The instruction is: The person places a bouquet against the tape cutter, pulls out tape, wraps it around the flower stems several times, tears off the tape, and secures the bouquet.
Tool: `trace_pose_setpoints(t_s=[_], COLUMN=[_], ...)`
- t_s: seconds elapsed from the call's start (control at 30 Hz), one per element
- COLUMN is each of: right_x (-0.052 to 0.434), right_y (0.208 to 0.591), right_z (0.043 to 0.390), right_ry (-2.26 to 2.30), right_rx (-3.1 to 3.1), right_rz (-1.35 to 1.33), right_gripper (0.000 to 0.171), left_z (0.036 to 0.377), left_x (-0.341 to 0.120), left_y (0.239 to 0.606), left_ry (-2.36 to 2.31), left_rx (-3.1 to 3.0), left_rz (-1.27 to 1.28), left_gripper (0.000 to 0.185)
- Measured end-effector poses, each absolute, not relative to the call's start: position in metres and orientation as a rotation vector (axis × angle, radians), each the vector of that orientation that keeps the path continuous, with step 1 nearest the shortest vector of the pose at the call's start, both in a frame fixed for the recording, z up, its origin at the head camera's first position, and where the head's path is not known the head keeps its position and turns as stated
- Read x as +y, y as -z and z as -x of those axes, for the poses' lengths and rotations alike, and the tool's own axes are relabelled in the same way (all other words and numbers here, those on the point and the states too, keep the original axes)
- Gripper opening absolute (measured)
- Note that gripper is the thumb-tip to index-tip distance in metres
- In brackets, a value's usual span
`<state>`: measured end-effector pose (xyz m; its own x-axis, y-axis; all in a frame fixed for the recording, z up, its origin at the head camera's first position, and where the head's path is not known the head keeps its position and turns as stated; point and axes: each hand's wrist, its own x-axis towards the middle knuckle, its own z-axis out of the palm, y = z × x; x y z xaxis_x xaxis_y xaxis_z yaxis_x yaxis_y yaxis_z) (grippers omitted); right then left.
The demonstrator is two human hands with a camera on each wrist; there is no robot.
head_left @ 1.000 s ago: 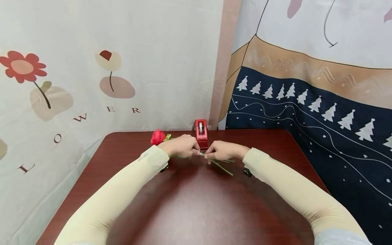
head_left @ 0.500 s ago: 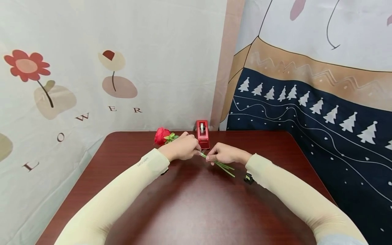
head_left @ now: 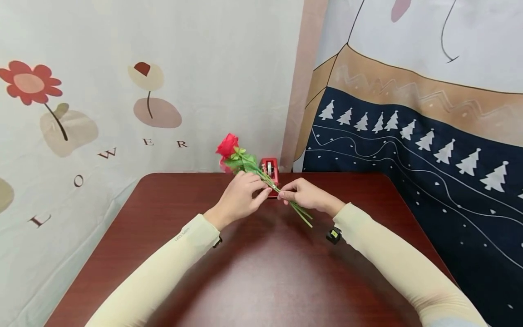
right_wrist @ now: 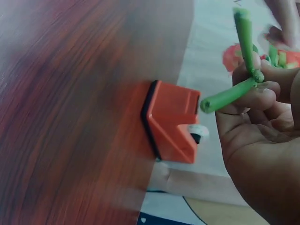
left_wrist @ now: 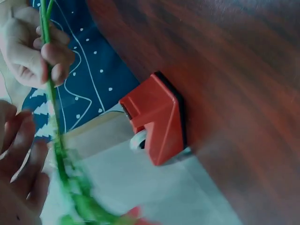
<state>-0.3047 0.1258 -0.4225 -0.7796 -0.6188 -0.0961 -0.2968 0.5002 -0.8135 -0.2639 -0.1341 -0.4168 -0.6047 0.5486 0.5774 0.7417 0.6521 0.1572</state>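
Now lifting clear of the surface (head_left: 253, 272), where lying flat a second ago: rose stems (head_left: 286, 200) tilting bloom-up before the tape dispenser (head_left: 270, 169). Right hand (head_left: 304, 196) pinching stems; left hand (head_left: 241, 197) pinching just above.

Light: bright, even, soft glare on the tabletop (head_left: 261, 272) near edge.
Shadows: faint, under both forearms.
Head view: sharp, edges bowed.
Wrist views: blurred, perhaps by motion; stems (left_wrist: 51, 112) smeared.
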Motion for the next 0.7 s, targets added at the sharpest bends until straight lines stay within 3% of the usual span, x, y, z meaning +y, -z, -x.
trace_pose_setpoints(t_s=[0.13,0.33,0.47,0.7], right_x=[0.126,0.121,0.117,0.116], right_y=[0.414,0.412,0.414,0.417], right_z=[0.299,0.29,0.286,0.283], right_ry=[1.35,1.549,1.567,1.541], right_rx=[2.282,2.119,2.075,2.068], right_rz=[0.677,0.633,0.643,0.604], right_gripper=[0.023,0.027,0.025,0.021], left_z=[0.269,0.283,0.29,0.293], left_x=[-0.135,-0.138,-0.139,-0.134], left_y=[0.429,0.447,0.451,0.451], left_ry=[0.881,1.479,1.621,1.68], left_rx=[-2.543,-2.73,-2.717,-2.652], left_rz=[1.042,0.791,0.775,0.868], left_gripper=[0.017,0.032,0.042,0.031])
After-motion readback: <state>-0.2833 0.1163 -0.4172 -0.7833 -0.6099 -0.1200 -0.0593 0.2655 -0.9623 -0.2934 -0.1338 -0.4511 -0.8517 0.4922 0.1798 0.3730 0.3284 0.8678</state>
